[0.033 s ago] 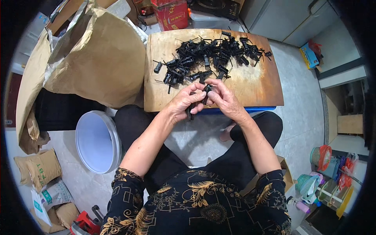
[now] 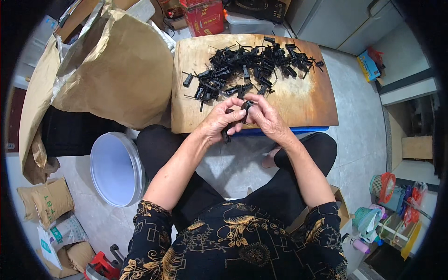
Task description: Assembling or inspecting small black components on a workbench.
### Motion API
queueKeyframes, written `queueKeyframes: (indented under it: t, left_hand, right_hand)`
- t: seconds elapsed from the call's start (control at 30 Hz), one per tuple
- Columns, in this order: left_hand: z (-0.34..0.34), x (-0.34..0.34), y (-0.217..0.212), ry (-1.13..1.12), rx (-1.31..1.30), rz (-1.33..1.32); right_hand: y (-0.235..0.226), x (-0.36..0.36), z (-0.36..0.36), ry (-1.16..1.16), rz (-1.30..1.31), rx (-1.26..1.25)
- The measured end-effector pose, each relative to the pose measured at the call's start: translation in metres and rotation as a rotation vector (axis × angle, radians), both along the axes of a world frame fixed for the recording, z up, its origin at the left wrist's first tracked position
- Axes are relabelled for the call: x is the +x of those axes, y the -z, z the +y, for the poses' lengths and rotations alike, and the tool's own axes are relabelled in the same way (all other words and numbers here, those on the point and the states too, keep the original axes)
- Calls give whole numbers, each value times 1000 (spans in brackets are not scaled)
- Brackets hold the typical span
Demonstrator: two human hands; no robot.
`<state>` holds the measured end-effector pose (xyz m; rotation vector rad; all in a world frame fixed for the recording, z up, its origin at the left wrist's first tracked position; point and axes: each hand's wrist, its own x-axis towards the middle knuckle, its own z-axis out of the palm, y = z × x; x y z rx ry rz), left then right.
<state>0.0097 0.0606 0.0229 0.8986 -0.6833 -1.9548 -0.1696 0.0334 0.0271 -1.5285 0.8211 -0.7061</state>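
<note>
At the near edge of a wooden board, my two hands meet over a small black plastic part. My left hand is closed, with the thumb and fingertips on that part, while another dark piece shows below its palm. My right hand pinches the same part from the other side. Fingers cover much of it, so its exact shape is hidden. Beyond my hands lies a loose pile of similar black plastic parts with thin rods sticking out.
Left of the board stands a large brown paper sack, its mouth gaping. A white bucket is beside my left leg. Small packed bags lie at the far left. A red box stands behind the board; baskets are at the right.
The black part has turned slightly between my fingertips, and the fingers of both hands have shifted a little. The pile looks the same.
</note>
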Motion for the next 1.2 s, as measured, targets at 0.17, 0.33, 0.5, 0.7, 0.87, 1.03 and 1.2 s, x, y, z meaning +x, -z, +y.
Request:
queueKeyframes:
  t: [0.17,0.33,0.5,0.7,0.87,1.03,1.2]
  left_hand:
    - [-1,-1,-5,-121,-50,-192]
    - [0,-7,-6,-181,-149,-447]
    - [-3,-10,0,-228,-216,-553]
    - [-5,-12,9,-241,-321,-673]
    - [-7,-14,21,-307,-507,-873]
    - [-8,-24,23,-459,-717,-1115]
    - [-10,-24,31,-459,-698,-1174]
  right_hand:
    - [1,1,-1,46,55,145]
    - [4,9,1,28,10,218]
    - [13,15,0,42,5,225]
    - [19,20,-3,55,1,233]
    - [25,24,-5,115,83,179]
    - [27,32,-7,179,-7,226]
    - [32,40,-10,194,-80,373]
